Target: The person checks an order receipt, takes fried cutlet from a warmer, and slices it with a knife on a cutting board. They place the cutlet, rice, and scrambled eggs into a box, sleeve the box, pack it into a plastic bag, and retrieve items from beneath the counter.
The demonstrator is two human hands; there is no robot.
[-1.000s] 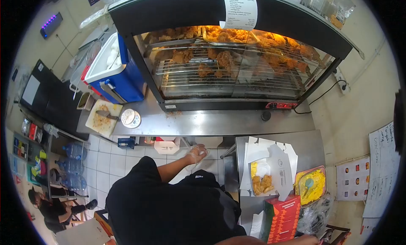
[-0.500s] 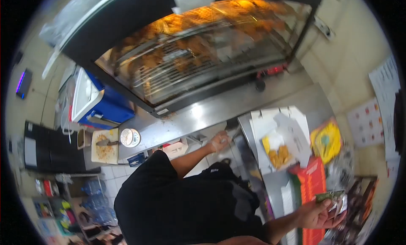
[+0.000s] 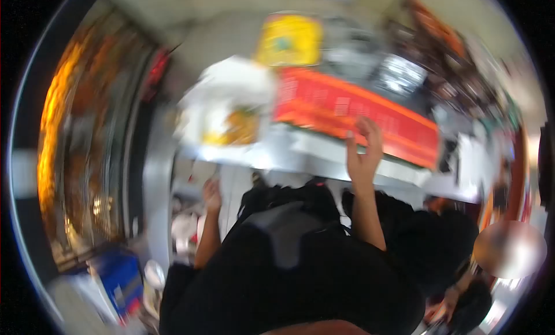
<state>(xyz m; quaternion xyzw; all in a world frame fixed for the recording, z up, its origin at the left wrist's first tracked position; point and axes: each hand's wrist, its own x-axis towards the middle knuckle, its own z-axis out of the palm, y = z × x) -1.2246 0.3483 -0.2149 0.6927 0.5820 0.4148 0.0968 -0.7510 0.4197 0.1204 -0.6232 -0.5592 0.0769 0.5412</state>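
Note:
The view is smeared by motion. My right hand is raised over the near edge of a long red box, thumb and fingers apart, with nothing visible in it. My left hand hangs low, just off the counter's near edge; blur hides how its fingers lie. Left of the red box, an open white carton holds fried pieces and something yellow. A dark green patch shows at the top of the fried pieces. Behind, a tub of yellow food stands against the red box's far left end.
On the left stands the lit glass warmer, with a blue cooler below it in view. Clear plastic bags and a shiny silver item lie behind the red box. Another person in dark clothes is close at the right.
The view has swung right, bringing the carton and red box to the middle. My right hand, earlier holding a small green and silver packet, is now open without it.

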